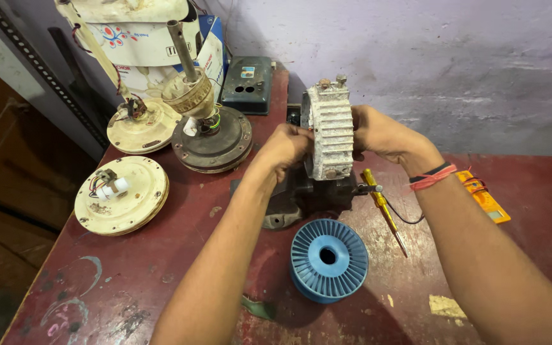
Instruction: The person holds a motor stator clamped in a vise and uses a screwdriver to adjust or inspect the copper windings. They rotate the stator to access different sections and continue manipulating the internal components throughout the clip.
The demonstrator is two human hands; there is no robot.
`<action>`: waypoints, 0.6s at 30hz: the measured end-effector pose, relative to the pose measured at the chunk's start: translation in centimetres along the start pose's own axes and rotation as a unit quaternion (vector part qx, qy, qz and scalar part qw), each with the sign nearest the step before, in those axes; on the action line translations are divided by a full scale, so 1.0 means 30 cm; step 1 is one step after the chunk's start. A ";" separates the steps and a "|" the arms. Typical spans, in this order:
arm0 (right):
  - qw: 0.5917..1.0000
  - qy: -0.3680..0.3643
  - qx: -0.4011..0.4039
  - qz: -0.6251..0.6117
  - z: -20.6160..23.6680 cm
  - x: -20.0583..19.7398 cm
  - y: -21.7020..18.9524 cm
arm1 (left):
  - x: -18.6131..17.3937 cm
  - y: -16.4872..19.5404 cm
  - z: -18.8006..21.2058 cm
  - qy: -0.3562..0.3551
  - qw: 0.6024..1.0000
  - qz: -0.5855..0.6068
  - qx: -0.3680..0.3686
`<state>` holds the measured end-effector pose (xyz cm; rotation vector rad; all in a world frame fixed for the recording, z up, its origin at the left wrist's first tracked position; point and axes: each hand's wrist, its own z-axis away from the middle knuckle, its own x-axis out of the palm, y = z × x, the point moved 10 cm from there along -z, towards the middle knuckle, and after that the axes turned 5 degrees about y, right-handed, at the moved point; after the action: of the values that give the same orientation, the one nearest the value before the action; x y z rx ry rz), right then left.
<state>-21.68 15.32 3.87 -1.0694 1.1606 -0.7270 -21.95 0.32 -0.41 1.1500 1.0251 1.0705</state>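
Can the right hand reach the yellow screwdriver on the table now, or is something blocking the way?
Probably yes. The yellow screwdriver lies in the open just below the right hand, with nothing over it. But that hand, like the left hand, holds the ribbed metal part, so it must let go first.

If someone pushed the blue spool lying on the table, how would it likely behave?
The blue spool lies flat on one flange, so it would probably slide rather than roll. It looks like ribbed plastic with no wire visible, so likely light and stiff. Set on edge, its round flanges would likely roll freely across the red table.
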 end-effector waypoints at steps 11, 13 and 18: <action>0.999 0.008 -0.006 -0.040 0.004 -0.013 0.015 | -0.016 0.029 -0.030 0.018 0.984 -0.025 0.176; 0.995 0.001 0.011 -0.098 0.020 -0.019 0.041 | -0.033 -0.037 -0.019 0.052 0.993 0.029 0.101; 0.986 0.021 0.006 -0.165 0.046 -0.025 0.099 | -0.010 -0.099 0.052 -0.001 0.987 0.160 0.008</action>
<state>-20.77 17.43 1.44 -1.2570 1.0234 -1.0187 -20.17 -0.50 -3.16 1.3601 0.8648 1.3134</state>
